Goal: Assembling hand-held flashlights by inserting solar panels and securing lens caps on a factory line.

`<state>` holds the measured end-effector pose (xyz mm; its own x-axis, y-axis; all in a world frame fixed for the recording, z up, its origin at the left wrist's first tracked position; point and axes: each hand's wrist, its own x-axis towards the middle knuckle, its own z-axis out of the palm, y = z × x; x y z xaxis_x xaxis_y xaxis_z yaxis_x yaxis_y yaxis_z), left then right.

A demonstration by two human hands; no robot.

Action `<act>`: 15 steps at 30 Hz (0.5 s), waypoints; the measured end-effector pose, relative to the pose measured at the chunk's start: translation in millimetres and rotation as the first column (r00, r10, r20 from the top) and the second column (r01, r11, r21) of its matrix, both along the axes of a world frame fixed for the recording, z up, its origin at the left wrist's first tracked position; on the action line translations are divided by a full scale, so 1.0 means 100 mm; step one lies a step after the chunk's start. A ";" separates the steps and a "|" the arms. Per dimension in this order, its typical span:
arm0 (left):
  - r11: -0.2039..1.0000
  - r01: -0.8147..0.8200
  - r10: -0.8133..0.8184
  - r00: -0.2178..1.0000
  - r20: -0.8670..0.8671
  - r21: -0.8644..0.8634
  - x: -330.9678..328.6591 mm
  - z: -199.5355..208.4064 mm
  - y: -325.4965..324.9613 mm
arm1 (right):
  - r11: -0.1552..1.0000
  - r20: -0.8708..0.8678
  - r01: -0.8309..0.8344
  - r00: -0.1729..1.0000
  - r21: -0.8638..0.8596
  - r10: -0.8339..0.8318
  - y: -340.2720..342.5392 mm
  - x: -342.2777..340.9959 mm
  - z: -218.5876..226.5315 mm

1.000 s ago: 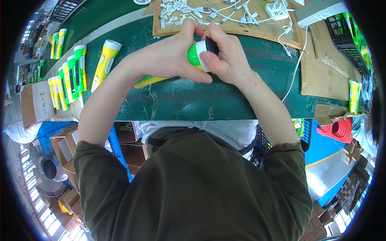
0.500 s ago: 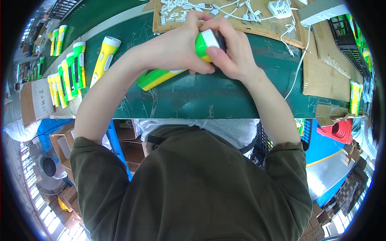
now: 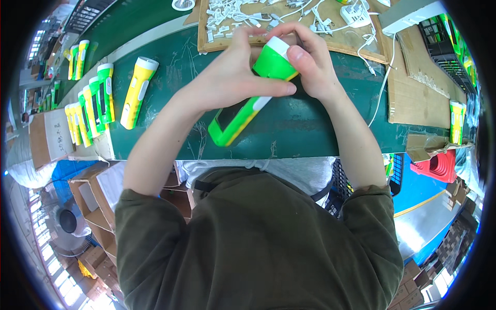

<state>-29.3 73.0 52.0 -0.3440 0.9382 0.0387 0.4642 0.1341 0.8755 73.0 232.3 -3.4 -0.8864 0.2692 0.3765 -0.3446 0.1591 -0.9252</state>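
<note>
A green and yellow flashlight [image 3: 272, 65] with a white rim is held above the green worktop, its head tilted away to the upper right. My left hand [image 3: 230, 77] is wrapped round its neck, the thumb stretched across the body. At the head, my right hand [image 3: 316, 67] grips the rim with thumb and fingers. A small dark piece shows by those fingers; its kind is too hidden to tell. The flashlight's tail points down and left, a dark panel on its side. To the left, a yellow flashlight [image 3: 138, 93] lies alone on the worktop.
Several green and yellow flashlights [image 3: 93, 106] line the left edge. Beyond my hands, a wooden board [image 3: 289, 44] carries white cables and small connectors; a white adapter [image 3: 355, 16] sits there. Cardboard [image 3: 413, 98] and a black crate [image 3: 448, 57] are at the right.
The flashlight has swung steeper, its tail moving right and nearer to me, and its head now shows more of its green side. Both hands have kept hold, turning with it.
</note>
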 end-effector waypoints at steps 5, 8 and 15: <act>0.974 0.189 -0.027 0.638 0.770 -0.122 0.16 -0.05 -0.07 | 0.986 -0.006 -0.153 0.988 -0.062 0.153 -0.06 0.03 0.01; 0.991 0.101 0.016 0.575 0.818 -0.090 0.30 -0.12 -0.09 | 0.990 -0.047 -0.121 0.992 -0.073 0.117 -0.08 0.04 0.04; 0.988 0.031 0.118 0.474 0.873 -0.150 0.41 -0.01 -0.04 | 0.985 0.079 -0.164 0.983 -0.059 0.168 0.00 0.05 0.07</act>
